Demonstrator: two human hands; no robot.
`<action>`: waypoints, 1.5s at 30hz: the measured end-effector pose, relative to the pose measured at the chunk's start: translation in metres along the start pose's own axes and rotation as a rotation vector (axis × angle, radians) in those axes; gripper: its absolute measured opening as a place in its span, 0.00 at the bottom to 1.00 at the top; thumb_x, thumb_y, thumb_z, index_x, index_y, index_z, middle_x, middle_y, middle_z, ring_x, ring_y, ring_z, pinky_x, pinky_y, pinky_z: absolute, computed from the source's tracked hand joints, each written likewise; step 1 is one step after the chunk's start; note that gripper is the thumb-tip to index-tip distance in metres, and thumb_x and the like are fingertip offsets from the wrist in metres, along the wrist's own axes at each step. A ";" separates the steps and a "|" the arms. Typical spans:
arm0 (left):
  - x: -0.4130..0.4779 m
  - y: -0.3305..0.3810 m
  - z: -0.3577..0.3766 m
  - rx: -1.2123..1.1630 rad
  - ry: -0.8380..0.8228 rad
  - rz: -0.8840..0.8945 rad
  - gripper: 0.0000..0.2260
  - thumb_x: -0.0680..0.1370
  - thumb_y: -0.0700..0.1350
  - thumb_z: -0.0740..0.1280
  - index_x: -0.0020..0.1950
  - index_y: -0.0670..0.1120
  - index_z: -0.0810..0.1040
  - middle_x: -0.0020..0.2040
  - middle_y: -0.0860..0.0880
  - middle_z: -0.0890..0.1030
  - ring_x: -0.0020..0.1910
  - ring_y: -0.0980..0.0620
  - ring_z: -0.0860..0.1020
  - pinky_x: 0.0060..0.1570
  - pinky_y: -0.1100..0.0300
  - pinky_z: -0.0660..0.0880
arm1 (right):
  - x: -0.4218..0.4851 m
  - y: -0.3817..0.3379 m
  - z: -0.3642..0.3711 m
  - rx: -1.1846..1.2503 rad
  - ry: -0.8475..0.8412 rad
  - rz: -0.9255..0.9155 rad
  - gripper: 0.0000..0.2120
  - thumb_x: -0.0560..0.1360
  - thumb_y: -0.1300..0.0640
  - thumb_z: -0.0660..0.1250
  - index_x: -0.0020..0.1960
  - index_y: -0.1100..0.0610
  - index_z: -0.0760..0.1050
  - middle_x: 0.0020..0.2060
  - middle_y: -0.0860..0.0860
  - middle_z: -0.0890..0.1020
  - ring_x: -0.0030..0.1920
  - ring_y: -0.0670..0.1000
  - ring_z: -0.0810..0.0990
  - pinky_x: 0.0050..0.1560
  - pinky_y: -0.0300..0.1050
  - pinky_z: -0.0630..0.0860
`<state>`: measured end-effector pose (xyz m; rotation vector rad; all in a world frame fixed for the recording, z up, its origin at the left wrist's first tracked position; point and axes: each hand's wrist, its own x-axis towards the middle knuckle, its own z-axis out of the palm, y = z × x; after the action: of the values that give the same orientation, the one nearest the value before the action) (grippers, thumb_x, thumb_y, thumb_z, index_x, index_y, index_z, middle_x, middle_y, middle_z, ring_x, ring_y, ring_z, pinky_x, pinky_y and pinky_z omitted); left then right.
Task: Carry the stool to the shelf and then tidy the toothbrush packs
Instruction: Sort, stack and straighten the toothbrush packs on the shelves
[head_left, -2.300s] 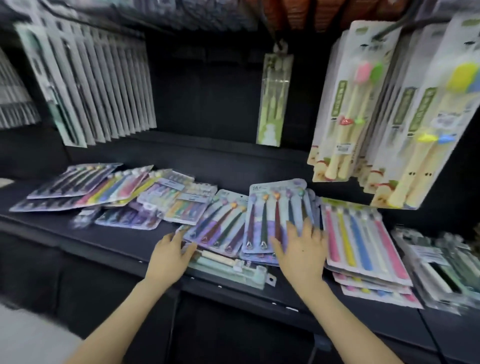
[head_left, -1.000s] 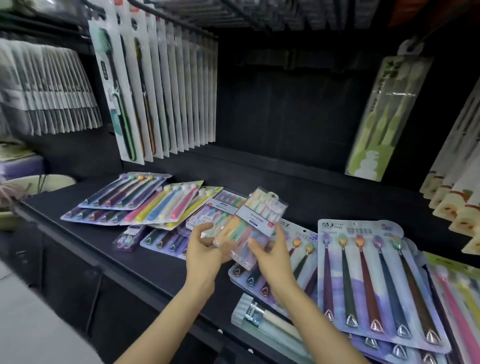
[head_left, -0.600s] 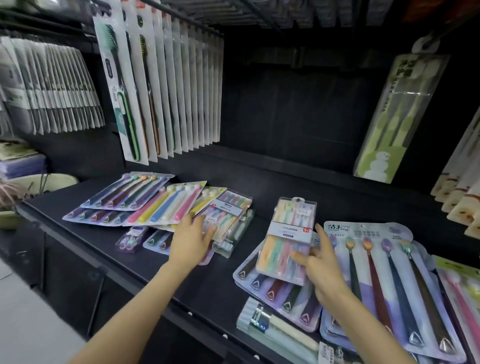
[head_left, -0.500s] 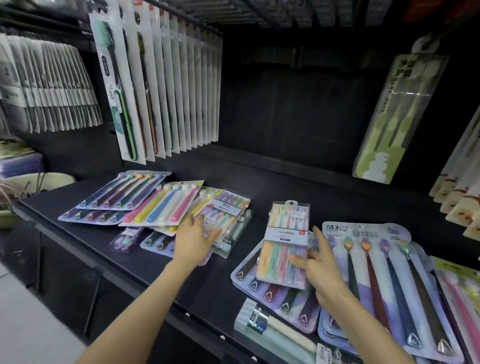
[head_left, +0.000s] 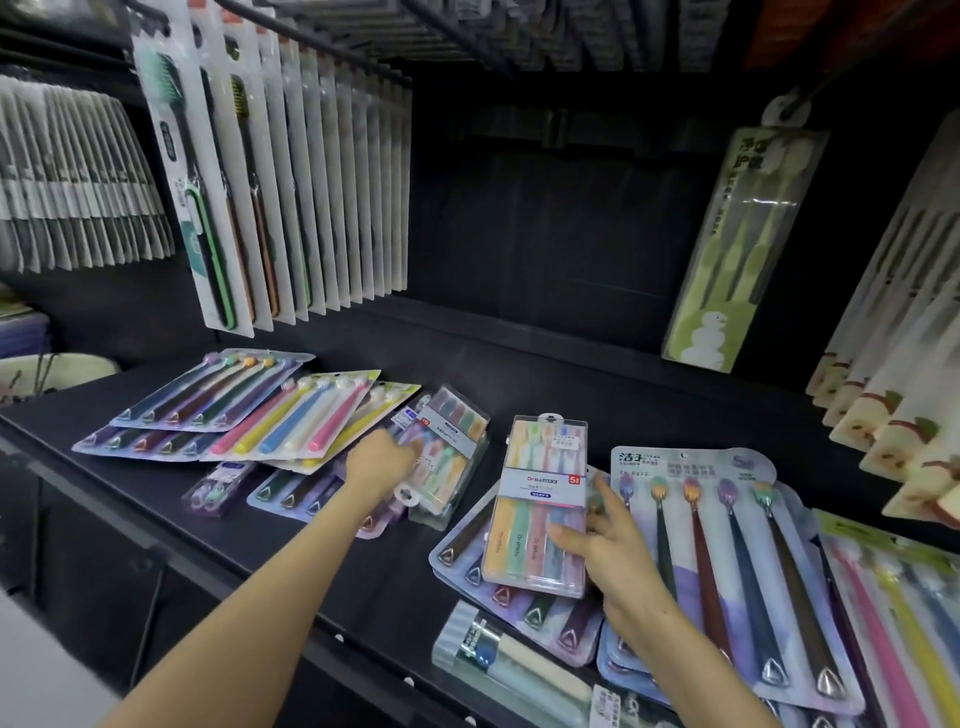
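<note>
- The black shelf (head_left: 363, 571) carries everything. My landmark on it is the clear box (head_left: 537, 512) of five brushes, which sits in front of me.
- Just right of the clear box the big five-brush card (head_left: 727, 551) lies flat. A purple card (head_left: 524, 608) lies under the box's lower end.
- The clear box looks light, stiff and slick-walled to me, so I judge its long edges a better hold than the glossy face.
- Left of the clear box, a second box (head_left: 454, 452) lies on top of the fanned cards (head_left: 291, 421).
- My right hand (head_left: 623, 556) pinches the clear box, thumb on its front and fingers (head_left: 600, 491) behind its right edge.
- My left hand (head_left: 382, 462), well left of the clear box, touches the second box. Its fingers are blurred, so I cannot tell whether they grip or merely rest.
</note>
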<state>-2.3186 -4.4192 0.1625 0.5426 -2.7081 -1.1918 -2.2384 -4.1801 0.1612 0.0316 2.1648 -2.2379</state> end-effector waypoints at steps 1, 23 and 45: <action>-0.003 0.003 0.000 -0.054 0.014 0.010 0.12 0.79 0.47 0.63 0.46 0.37 0.72 0.42 0.36 0.77 0.50 0.36 0.78 0.40 0.53 0.68 | -0.002 -0.001 -0.001 0.008 -0.005 -0.002 0.26 0.73 0.76 0.64 0.50 0.43 0.69 0.49 0.48 0.81 0.50 0.48 0.81 0.50 0.43 0.80; -0.267 0.012 -0.054 -0.913 -0.249 0.003 0.09 0.79 0.45 0.64 0.50 0.39 0.77 0.43 0.45 0.83 0.40 0.50 0.81 0.42 0.58 0.76 | -0.172 -0.032 -0.028 0.010 -0.132 -0.115 0.24 0.76 0.68 0.65 0.64 0.44 0.73 0.52 0.42 0.84 0.54 0.41 0.81 0.48 0.33 0.76; -0.362 0.104 -0.002 -0.144 -0.908 0.367 0.21 0.70 0.61 0.63 0.59 0.51 0.73 0.63 0.51 0.75 0.66 0.51 0.70 0.69 0.57 0.60 | -0.282 -0.093 -0.236 -0.398 -0.232 -0.045 0.14 0.63 0.60 0.72 0.48 0.54 0.84 0.47 0.52 0.85 0.47 0.48 0.83 0.46 0.36 0.77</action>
<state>-2.0114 -4.2199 0.2480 -0.6650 -3.1049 -1.7957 -1.9607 -3.9397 0.2560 -0.2723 2.4445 -1.6865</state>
